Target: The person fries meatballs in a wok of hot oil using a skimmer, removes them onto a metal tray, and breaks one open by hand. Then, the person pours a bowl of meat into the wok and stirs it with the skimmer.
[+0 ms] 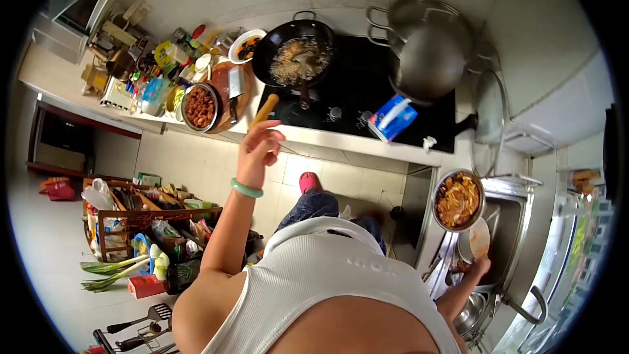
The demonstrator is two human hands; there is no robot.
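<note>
My left hand (261, 147), with a pale green bangle on the wrist, is raised by the counter's front edge. Its fingers are loosely bent and apart. A tan wooden stick (263, 111) lies just beyond them; whether they touch it I cannot tell. At the sink, my right hand (480, 267) grips the rim of a tilted white bowl (473, 244) with reddish smears inside. Beside that bowl stands a metal bowl of sauced food pieces (458, 200). On the stove, a black wok (265, 59) contains bubbling food and a spatula (303, 60).
A large steamer pot (432, 59) and a blue tissue pack (393, 118) are on the stove. A cleaver (236, 83) lies on a round board beside a bowl of brown chunks (200, 106). Below left stands a loaded rack (141, 219). A faucet (538, 305) juts out near the sink.
</note>
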